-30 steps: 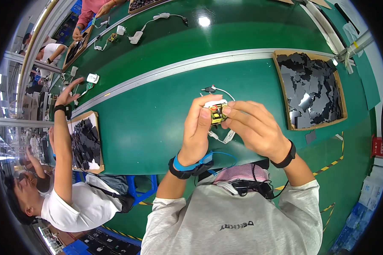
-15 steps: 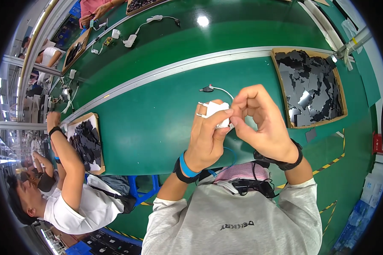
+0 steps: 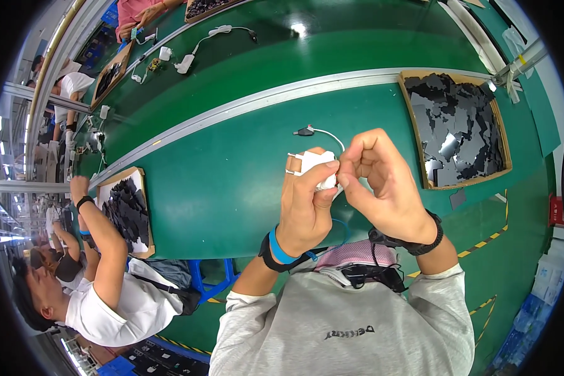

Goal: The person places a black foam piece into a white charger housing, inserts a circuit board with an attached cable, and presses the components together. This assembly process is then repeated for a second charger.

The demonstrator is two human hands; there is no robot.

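Observation:
My left hand (image 3: 305,210) grips a white power adapter (image 3: 315,168) above the green bench, its two plug prongs pointing left. A thin white cable (image 3: 332,136) curves from beside the adapter to a black connector (image 3: 305,131) lying beyond my hands. Against the adapter's right side, the thumb and forefinger of my right hand (image 3: 382,182) are pinched together. Whatever sits between those fingertips is too small or hidden to make out. A blue band (image 3: 281,246) circles my left wrist, with a thin blue cord near it.
At right stands a shallow cardboard tray (image 3: 509,156) of dark, jagged sheet pieces; another such tray (image 3: 146,216) is at left beside a seated co-worker (image 3: 128,301). Past a metal rail (image 3: 250,106) lie white adapters with cables (image 3: 183,64). Another person's hands work at the far left.
The adapter in my left hand has tilted slightly, while my right fingers stay at its side. Beyond the rail, the adapters and cables have shifted a little to the left.

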